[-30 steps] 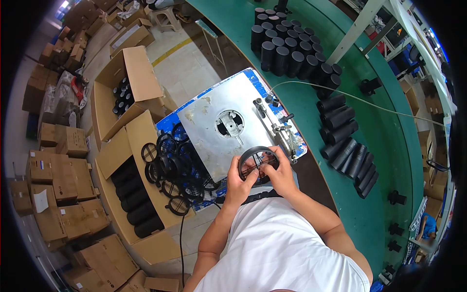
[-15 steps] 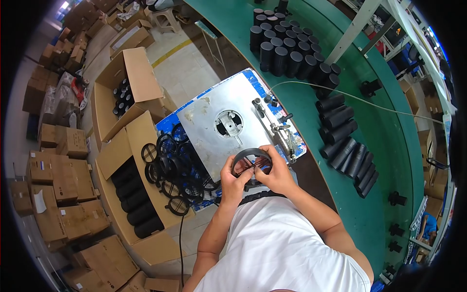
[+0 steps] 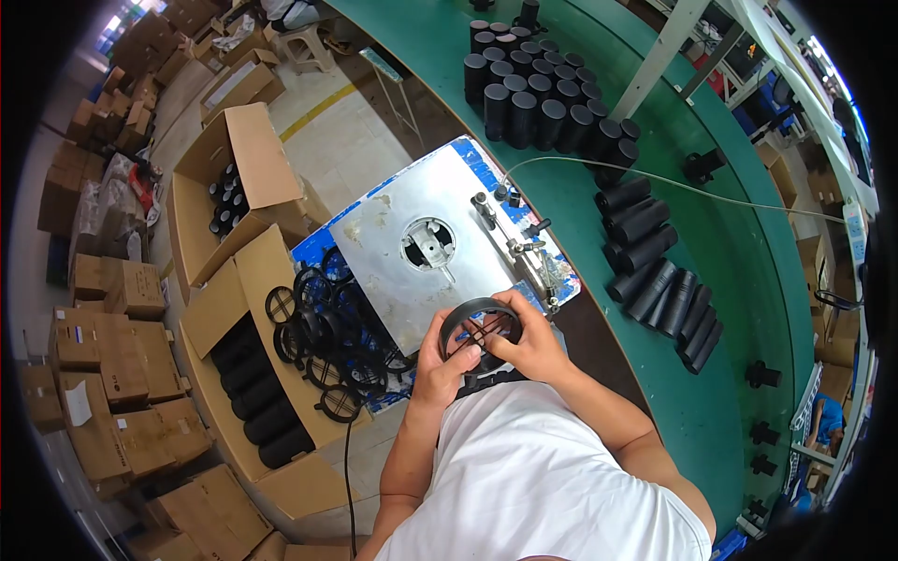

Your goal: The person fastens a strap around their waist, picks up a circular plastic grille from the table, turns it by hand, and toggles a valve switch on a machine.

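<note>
Both hands hold one black ring with crossed bars (image 3: 480, 307) in front of my white shirt. My left hand (image 3: 439, 370) is closed on its left side, and my right hand (image 3: 536, 342) grips its right side, with both thumbs at the crossed bars. Just beyond the ring lies a metal plate (image 3: 379, 251) with a round opening and a metal fitting in it. A clamp-like mechanism (image 3: 514, 247) is fixed along the plate's right side. More black rings (image 3: 339, 403) lie heaped on the blue surface left of the plate.
Upright black cylinders (image 3: 523, 119) and lying ones (image 3: 645, 247) are on the green table (image 3: 728, 346). A thin cable (image 3: 687, 190) crosses above it. Open cartons (image 3: 265, 154) with black cylinders stand at left, beside stacked boxes (image 3: 137, 346). A stool (image 3: 305, 47) is at the back.
The hands and ring have shifted slightly left and down, and the ring's tilt has changed. The plate, table and cylinders appear further left in the view.
</note>
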Motion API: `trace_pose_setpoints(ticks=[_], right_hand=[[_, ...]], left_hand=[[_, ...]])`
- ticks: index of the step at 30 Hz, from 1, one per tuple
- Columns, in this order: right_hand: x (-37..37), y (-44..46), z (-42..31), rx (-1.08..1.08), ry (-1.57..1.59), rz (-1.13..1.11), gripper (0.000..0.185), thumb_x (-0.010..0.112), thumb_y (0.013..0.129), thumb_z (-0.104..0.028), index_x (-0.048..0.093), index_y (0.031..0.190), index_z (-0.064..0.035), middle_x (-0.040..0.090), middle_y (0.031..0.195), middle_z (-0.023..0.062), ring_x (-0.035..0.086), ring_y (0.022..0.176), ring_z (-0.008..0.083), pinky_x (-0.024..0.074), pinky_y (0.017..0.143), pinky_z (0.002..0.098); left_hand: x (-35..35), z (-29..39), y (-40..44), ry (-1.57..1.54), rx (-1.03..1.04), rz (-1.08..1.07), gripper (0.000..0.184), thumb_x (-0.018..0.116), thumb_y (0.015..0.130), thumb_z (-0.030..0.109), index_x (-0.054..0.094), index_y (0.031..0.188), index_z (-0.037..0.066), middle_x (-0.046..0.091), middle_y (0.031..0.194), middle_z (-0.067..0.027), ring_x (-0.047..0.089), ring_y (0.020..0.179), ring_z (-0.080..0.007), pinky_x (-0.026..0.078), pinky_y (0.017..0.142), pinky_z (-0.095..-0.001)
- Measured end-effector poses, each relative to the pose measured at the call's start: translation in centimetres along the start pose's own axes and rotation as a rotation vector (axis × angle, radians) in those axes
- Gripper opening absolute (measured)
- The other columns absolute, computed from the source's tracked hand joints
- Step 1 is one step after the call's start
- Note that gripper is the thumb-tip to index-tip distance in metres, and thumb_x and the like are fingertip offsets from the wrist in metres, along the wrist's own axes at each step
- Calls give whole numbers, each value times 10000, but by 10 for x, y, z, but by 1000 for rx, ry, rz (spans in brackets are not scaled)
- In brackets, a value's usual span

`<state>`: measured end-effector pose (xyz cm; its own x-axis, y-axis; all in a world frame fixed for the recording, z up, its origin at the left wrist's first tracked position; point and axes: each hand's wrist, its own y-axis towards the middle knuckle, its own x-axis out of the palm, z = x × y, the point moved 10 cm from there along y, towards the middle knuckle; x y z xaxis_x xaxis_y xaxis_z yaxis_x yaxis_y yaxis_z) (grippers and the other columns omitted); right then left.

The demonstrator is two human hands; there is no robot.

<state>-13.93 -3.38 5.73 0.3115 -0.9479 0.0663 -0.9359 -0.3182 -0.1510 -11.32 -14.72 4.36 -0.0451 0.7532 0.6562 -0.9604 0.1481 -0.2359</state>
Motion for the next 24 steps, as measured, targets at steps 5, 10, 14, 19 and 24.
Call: trace_pose_setpoints(ticks=[5, 10, 14, 19, 24], right_hand=[[6, -3, 6, -21, 21, -28, 375, 657, 812, -36, 497, 1150, -2, 610, 997, 63, 580, 918, 102, 476, 826, 268], [5, -3, 11, -9, 32, -33, 409, 656, 818, -41, 484, 1188, -5, 617, 1022, 79, 586, 936, 111, 475, 846, 273], [1, -3, 13, 11, 83, 2, 507, 655, 815, -38, 444, 1275, -8, 608, 1066, 98, 595, 966, 140, 479, 869, 292], [3, -7, -4, -81, 40, -3, 614, 628, 822, -23, 381, 1384, -24, 507, 1269, 145, 586, 1035, 199, 486, 888, 325], [-10, -22, -84, -447, -340, 184, 451, 661, 757, -25, 547, 1193, -6, 557, 1219, 161, 592, 1047, 243, 499, 825, 318]], left_hand=[[-18, -8, 1, 36, -65, 46, 405, 666, 801, 53, 485, 1161, 26, 562, 941, -38, 439, 655, -47, 345, 552, -201], [-20, -6, 2, 105, -40, 63, 384, 681, 808, 73, 485, 1135, 30, 571, 940, -31, 509, 741, -54, 411, 602, -198], [-16, 3, 2, 235, 67, 124, 456, 698, 802, 52, 444, 1180, 26, 563, 1020, -52, 568, 867, -84, 483, 700, -220], [-13, 32, 0, 372, 286, 185, 705, 809, 736, 150, 383, 1286, 31, 519, 1152, -109, 567, 861, -122, 486, 765, -231], [4, 79, -23, 781, 748, 191, 947, 918, 601, 303, 348, 1312, 44, 501, 1129, -126, 614, 901, -187, 523, 667, -249]])
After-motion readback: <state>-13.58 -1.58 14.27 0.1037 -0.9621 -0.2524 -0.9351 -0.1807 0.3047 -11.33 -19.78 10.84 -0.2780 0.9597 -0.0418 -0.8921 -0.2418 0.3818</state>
